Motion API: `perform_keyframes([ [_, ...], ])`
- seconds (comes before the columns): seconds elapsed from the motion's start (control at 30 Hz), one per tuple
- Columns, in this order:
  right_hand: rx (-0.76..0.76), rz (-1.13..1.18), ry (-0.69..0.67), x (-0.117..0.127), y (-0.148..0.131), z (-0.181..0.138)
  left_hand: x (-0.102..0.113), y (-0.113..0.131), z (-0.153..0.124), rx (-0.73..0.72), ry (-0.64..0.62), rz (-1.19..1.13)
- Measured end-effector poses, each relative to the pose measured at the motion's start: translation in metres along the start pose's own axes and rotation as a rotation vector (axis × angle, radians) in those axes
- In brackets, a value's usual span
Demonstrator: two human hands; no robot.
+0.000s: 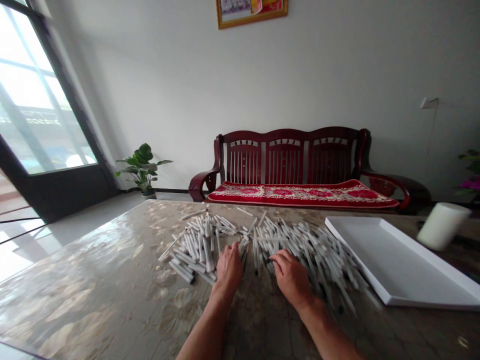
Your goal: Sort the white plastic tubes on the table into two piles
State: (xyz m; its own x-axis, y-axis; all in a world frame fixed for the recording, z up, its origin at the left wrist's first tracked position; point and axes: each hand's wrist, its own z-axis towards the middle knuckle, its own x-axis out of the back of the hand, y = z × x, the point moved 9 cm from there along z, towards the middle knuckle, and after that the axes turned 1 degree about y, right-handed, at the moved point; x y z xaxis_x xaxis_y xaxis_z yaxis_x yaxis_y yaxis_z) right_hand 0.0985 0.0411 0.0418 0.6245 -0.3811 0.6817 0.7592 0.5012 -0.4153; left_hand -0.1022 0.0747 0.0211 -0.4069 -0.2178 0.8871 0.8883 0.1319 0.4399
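Two heaps of white plastic pens [262, 245] with dark tips lie loose and crisscrossed on a polished stone tabletop [93, 280]. My left hand [228, 267] rests in the gap between the heaps, its fingers pointing down among the pens. My right hand [290, 275] lies on the near edge of the right heap, with curled fingers touching the pens. The hands themselves hide whatever is under the palms, and I cannot tell whether either hand grips a pen.
A shallow white tray [393, 260] lies on the table to the right of the pens. Beyond it stands a white cylinder [442, 226]. Behind the table are a dark wooden bench [285, 160] with a red cushion [300, 195], a potted plant [142, 167] and a glass door [41, 100].
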Motion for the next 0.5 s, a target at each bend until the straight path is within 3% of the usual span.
perform_keyframes([
  [0.07, -0.004, 0.011, 0.028, 0.003, -0.001, 0.0, -0.001, -0.005, 0.003, 0.051, 0.084, -0.26],
  [0.13, -0.016, 0.03, 0.054, 0.005, -0.002, 0.0, -0.009, -0.01, 0.004, 0.13, 0.134, -0.663],
  [0.23, -0.063, 0.084, 0.052, 0.005, -0.001, 0.001, -0.037, 0.004, 0.003, 0.24, 0.017, -1.371],
  [0.3, -0.105, 0.123, 0.021, 0.002, -0.001, 0.001, -0.051, 0.021, -0.001, 0.295, -0.096, -1.661],
  [0.37, -0.146, 0.143, -0.015, -0.002, -0.001, 0.001, -0.059, 0.034, -0.007, 0.335, -0.19, -1.772],
  [0.5, -0.229, 0.153, -0.053, -0.007, 0.005, 0.001, -0.061, 0.051, -0.018, 0.313, -0.308, -1.776],
])
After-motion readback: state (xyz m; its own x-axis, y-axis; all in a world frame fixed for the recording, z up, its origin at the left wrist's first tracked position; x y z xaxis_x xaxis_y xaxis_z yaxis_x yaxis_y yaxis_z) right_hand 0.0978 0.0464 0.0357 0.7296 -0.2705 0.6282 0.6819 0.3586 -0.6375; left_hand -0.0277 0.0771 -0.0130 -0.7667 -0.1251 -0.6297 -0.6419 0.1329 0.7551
